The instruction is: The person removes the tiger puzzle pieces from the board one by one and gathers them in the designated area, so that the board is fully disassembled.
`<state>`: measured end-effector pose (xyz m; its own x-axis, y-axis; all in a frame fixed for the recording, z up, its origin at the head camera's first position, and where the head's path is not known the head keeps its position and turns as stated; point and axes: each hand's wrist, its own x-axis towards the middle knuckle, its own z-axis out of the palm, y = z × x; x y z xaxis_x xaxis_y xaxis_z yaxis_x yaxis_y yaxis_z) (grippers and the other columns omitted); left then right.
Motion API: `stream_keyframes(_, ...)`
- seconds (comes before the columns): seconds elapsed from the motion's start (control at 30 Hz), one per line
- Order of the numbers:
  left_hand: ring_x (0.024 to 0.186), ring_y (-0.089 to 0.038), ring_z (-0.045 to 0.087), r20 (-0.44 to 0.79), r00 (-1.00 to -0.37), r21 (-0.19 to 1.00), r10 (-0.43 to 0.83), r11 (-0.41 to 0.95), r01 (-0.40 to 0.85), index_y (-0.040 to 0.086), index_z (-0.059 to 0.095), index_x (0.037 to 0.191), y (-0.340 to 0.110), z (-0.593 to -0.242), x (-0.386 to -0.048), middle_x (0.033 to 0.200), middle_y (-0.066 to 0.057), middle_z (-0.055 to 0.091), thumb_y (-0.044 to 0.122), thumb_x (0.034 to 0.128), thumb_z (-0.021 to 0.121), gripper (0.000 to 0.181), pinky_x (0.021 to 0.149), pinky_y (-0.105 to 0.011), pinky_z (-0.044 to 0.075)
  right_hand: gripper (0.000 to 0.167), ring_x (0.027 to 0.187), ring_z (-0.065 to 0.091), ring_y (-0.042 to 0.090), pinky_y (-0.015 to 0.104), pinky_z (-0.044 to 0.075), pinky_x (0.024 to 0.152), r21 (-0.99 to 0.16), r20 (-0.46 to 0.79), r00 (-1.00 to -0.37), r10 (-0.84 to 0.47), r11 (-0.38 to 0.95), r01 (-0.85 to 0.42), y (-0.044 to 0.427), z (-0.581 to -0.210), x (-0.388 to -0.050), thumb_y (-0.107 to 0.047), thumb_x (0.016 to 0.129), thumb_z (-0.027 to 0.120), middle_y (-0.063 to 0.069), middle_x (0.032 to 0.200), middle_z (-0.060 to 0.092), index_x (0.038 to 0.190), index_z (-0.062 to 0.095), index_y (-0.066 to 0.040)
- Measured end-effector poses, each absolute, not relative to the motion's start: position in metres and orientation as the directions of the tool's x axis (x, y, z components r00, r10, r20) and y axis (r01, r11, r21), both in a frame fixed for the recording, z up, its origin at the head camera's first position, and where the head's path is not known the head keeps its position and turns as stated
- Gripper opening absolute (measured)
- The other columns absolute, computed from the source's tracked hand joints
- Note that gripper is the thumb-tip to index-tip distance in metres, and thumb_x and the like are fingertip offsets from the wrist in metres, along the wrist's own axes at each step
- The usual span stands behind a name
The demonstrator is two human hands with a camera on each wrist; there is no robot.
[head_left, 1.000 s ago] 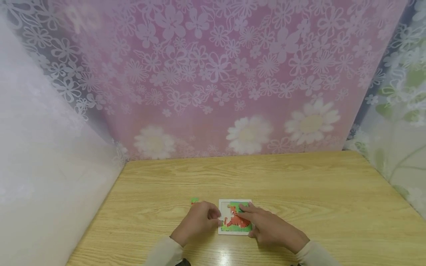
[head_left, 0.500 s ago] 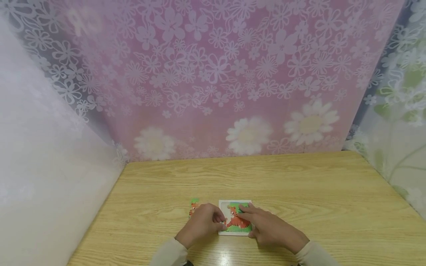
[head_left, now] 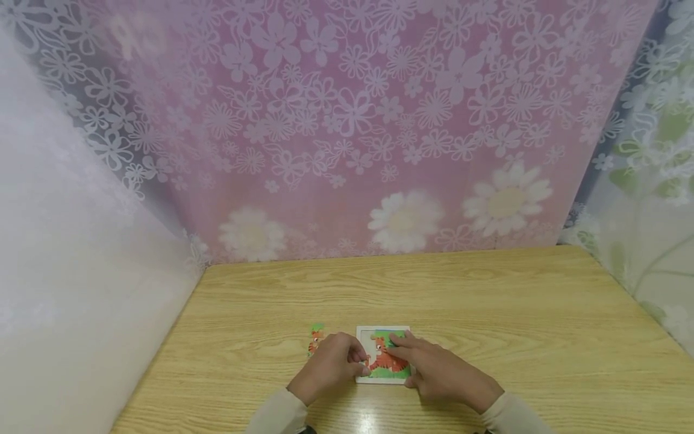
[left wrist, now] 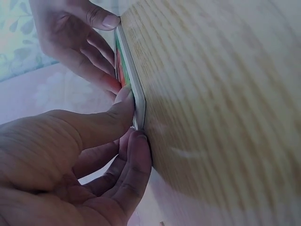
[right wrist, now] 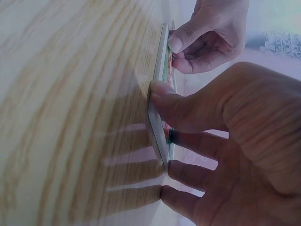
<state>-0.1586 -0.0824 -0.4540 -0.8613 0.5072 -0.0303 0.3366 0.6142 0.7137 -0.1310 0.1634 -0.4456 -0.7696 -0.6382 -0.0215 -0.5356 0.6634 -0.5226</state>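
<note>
Tiger puzzle lies on the counter, its white frame steadied between two hands, with a pale unfilled strip at the picture's upper left. The left hand has a narrow grip at the frame's near left corner, thumb on top, fingers curled against the outer edge; whether a small piece sits under that thumb, I cannot tell. The right hand is spread wide, fingers fairly straight over the right side, thumb at the near edge.

Trouble would likely start at that left corner: too hard a thumb press could skew a piece, and a tug could tilt the frame and let pieces slide into the gap. If the right hand lifted, the frame might swivel. A tiger-face section lies loose just beside the left hand, where a stray knuckle could knock it away.
</note>
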Motion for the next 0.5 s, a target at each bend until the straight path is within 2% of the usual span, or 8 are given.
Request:
stream_keyframes(0.2, 0.067, -0.003, 0.054, -0.029, -0.875, 0.707, 0.484, 0.629, 0.324, 0.009, 0.072, 0.081, -0.0818, -0.4539, -0.1575, 0.074, 0.009, 0.06, 0.008, 0.0794, 0.087, 0.015, 0.063, -0.02, 0.048, 0.061, 0.139, 0.038, 0.052, 0.066, 0.041, 0.101, -0.503, -0.018, -0.771, -0.637, 0.672, -0.543, 0.1637, -0.4445, -0.1301, -0.004, 0.086, 0.079, 0.02, 0.152, 0.046, 0.143, 0.056, -0.001)
stream_keyframes(0.5, 0.066, -0.003, 0.053, -0.002, -0.885, 0.707, 0.466, 0.627, 0.328, 0.01, 0.07, 0.081, -0.0812, -0.4538, -0.1559, 0.073, 0.009, 0.06, 0.01, 0.0785, 0.088, 0.018, 0.061, -0.021, 0.047, 0.061, 0.138, 0.039, 0.053, 0.067, 0.041, 0.099, -0.516, -0.021, -0.77, -0.638, 0.666, -0.538, 0.1637, -0.4447, -0.1307, -0.004, 0.086, 0.079, 0.021, 0.152, 0.045, 0.142, 0.056, -0.001)
